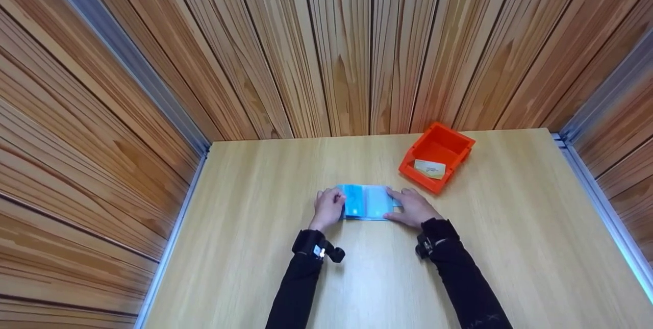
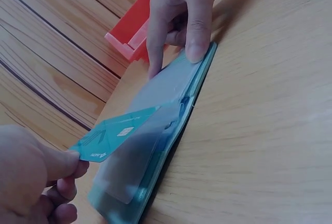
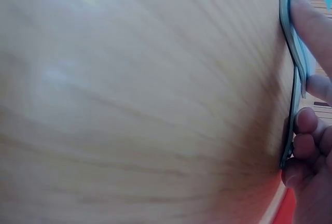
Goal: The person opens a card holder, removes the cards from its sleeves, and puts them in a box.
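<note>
A blue card holder (image 1: 378, 202) lies open on the table between my two hands, with clear plastic sleeves inside. My left hand (image 1: 328, 209) pinches a teal bank card (image 2: 115, 135) by one corner, between thumb and fingers. In the left wrist view the card slants up over the holder, its far end at a clear sleeve (image 2: 127, 169). At the holder's right end, my right hand (image 1: 414, 207) grips it, thumb on the near edge and index finger towards the far edge. Its other fingers curl by the cover in the right wrist view.
An orange plastic bin (image 1: 440, 151) stands at the back right of the wooden table (image 1: 245, 247), beyond my right hand. Inside it rests a pale printed card (image 1: 430, 168). Wood-plank panels (image 1: 352, 53) rise behind the table, and metal rails (image 1: 173, 232) run along its sides.
</note>
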The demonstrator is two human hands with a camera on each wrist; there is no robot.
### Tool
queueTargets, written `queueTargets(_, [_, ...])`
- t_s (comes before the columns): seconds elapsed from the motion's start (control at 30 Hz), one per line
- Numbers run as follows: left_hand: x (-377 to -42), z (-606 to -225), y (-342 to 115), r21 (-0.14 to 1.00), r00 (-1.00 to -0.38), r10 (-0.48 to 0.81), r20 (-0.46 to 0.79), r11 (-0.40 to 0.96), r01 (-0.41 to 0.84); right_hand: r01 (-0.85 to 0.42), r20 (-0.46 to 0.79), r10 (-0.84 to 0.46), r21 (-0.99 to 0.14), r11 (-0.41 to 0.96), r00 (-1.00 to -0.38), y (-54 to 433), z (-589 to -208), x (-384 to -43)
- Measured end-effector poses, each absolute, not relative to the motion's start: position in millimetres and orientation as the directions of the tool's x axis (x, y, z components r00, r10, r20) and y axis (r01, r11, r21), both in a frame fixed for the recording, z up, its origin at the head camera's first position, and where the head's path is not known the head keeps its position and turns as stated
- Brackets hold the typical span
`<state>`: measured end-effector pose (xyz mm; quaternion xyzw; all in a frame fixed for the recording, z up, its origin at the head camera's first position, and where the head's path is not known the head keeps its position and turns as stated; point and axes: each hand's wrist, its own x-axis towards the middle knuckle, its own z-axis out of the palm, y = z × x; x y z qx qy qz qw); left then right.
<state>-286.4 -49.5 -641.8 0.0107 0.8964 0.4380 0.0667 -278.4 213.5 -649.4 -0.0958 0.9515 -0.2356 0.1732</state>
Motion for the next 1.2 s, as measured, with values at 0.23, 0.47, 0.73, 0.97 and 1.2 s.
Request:
queueTargets(0.23, [-286,-639,-49,0.799,-0.993,0.085,-0.079,0.601,-0.012,-0.153,-0.246,-0.291,-0.459,0.875,-0.925,214,-650,-279])
queueTargets(0.47, [-287,-629,-48,0.835,-0.995,0.079,-0.066,0.549,-0.012,-0.147,-0.265,-0.293,-0.457,0.877,-0.919,214,-652,-281])
queueTargets(0.73, [-288,-609,-44,0.895,-0.996,0.089,-0.032,0.446,0.011,-0.123,-0.281,-0.273,-0.454,0.883,-0.920,214,-652,-280])
queueTargets(0.97, [-289,-597,-45,0.944,-0.995,0.087,-0.040,0.331,-0.009,-0.114,-0.288,-0.272,-0.467,0.877,-0.918,214,-651,-281])
queueTargets(1.2, [-288,-600,-47,0.935,-0.995,0.086,-0.052,0.354,-0.019,-0.102,-0.296,-0.265,-0.471,0.876,-0.918,214,-651,-281])
